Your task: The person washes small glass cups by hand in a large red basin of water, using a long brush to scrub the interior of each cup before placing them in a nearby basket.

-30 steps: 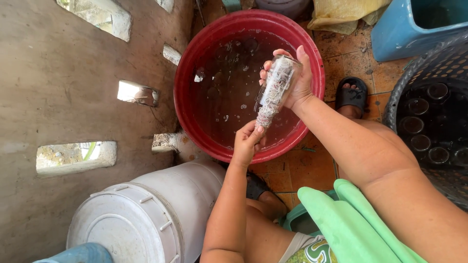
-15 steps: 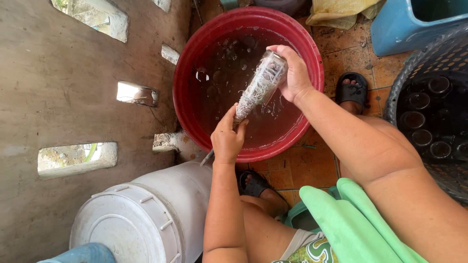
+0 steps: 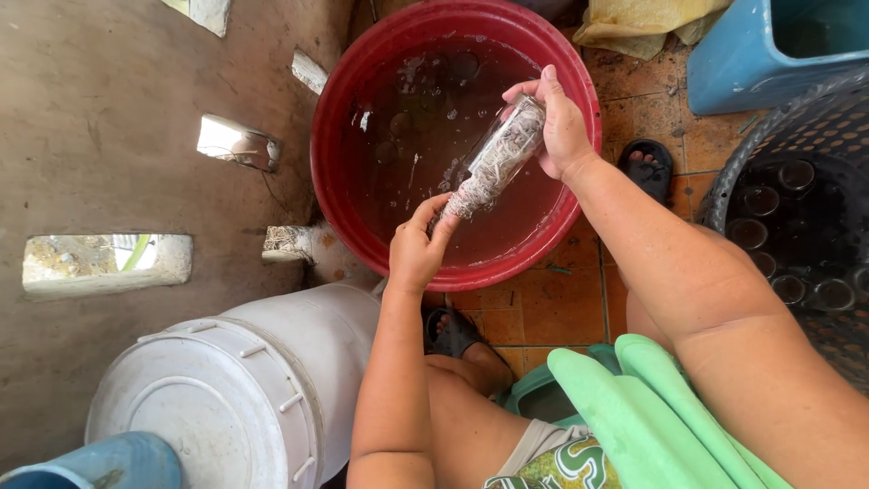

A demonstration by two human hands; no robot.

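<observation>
A clear glass bottle with soapy, speckled contents is held slantwise over a red basin of water. My right hand grips the bottle's base end. At the bottle's neck, my left hand pinches something thin, likely a brush handle; what it is stays hidden by the fingers. The basin holds brownish water with bubbles.
A white plastic drum with a lid stands close at lower left. A dark perforated basket with several bottles sits at right. A blue tub and a yellow cloth lie beyond. A concrete wall with openings runs along the left.
The bottle has tilted from near upright to a slant, its neck swinging left and down. My left hand stayed at the neck; my right hand shifted slightly up.
</observation>
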